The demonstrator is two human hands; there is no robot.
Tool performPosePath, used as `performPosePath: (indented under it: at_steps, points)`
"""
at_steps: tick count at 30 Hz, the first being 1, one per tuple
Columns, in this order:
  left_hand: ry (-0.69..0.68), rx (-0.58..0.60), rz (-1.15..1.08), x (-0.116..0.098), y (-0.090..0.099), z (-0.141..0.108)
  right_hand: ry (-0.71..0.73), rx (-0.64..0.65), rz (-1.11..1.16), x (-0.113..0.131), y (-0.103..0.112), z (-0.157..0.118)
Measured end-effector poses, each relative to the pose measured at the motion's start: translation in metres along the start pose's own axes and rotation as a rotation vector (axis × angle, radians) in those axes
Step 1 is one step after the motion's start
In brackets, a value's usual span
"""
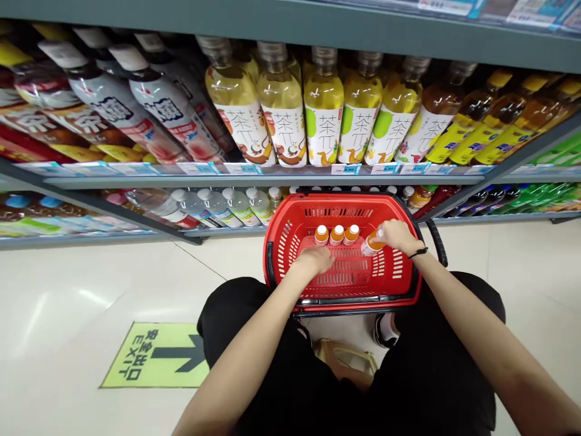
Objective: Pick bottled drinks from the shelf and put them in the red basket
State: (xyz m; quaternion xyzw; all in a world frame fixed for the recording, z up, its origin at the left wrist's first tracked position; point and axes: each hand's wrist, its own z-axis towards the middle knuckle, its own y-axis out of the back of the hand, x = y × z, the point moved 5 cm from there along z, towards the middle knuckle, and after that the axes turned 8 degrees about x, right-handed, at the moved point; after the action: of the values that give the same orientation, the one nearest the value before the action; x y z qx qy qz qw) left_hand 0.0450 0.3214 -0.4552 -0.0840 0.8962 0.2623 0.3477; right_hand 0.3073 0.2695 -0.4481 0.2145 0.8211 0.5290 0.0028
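Observation:
A red shopping basket (313, 289) sits in front of my knees. Inside it, three small orange drink bottles (336, 236) with white caps stand in a row along the far side. My right hand (396, 235) is closed around the top of another orange drink bottle (371, 244), which leans in the right part of the basket. Over the basket's left half hovers my left hand (319, 259), just on the near side of the row. Its fingers point to the right and are blurred, so whether they are apart or closed does not show.
Shelves face me, with tea bottles (325, 115) on the upper one and clear drink bottles (236, 206) below. The basket's black handle (436, 242) hangs out at the right. Between my feet is a small beige stool (347, 357). A green exit sign (154, 354) marks the floor.

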Motion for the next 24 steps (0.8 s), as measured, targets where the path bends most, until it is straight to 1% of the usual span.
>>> performPosePath:
  at_steps: [2, 5, 8, 10, 12, 15, 19, 21, 24]
  points:
    - [0.01, -0.001, 0.048, -0.002, 0.002, -0.001, -0.007, 0.024, 0.042, 0.001, -0.009, 0.012]
    - [0.001, -0.013, 0.081, -0.006, 0.004, -0.004, -0.011, 0.068, 0.092, 0.012, -0.018, 0.031]
    - [-0.01, -0.029, 0.077, -0.005, 0.003, -0.005, 0.034, 0.111, 0.146, 0.027, -0.025, 0.047]
    - [-0.023, -0.041, 0.063, -0.003, 0.001, -0.004, 0.053, 0.14, 0.155, 0.031, -0.031, 0.057]
    - [-0.035, -0.061, 0.039, 0.001, -0.001, -0.002, 0.036, 0.173, 0.109, 0.027, -0.04, 0.067]
    - [-0.037, -0.087, 0.002, 0.01, -0.003, 0.004, -0.025, 0.221, -0.034, 0.012, -0.059, 0.082]
    - [-0.079, -0.081, -0.05, 0.021, -0.011, 0.015, -0.067, 0.253, -0.197, -0.006, -0.082, 0.1]
    - [-0.116, -0.076, -0.074, 0.023, -0.016, 0.02, -0.064, 0.248, -0.23, -0.012, -0.085, 0.102]
    - [-0.131, -0.056, -0.054, 0.015, -0.021, 0.021, -0.049, 0.228, -0.238, -0.011, -0.078, 0.098]
